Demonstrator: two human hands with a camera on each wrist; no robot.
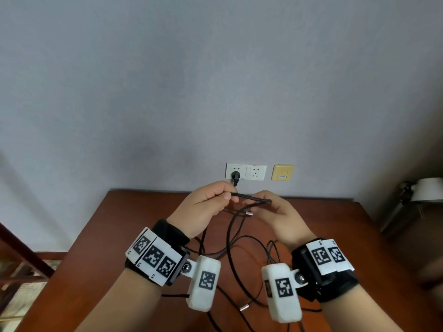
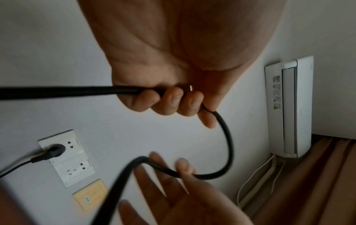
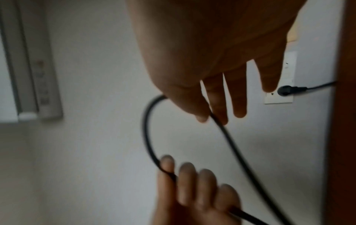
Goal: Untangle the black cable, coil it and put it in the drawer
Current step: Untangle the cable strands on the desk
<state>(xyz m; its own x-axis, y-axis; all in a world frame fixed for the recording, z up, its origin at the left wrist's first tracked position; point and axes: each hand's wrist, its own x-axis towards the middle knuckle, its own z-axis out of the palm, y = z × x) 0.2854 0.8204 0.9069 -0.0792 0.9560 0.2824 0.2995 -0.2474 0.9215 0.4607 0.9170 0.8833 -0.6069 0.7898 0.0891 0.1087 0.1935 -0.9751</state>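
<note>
The black cable [image 1: 249, 198] stretches in a short span between both hands above the brown table [image 1: 124, 236]. Its remaining length hangs down in tangled loops [image 1: 230, 250] onto the tabletop, with two small metal connectors [image 1: 249, 213] [image 1: 244, 307] among them. My left hand [image 1: 223, 196] grips the cable [image 2: 229, 137] with curled fingers [image 2: 171, 100]. My right hand [image 1: 263, 200] pinches the cable [image 3: 146, 129] between thumb and forefinger [image 3: 217, 112], its other fingers straight. A loop runs from one hand to the other. No drawer shows.
On the wall behind the table sit a white double socket [image 1: 256, 172] with a black plug [image 1: 235, 175] in it and a yellow plate [image 1: 282, 172]. A white lamp [image 1: 426, 190] stands at the right. An air conditioner [image 2: 289, 106] hangs high on the wall.
</note>
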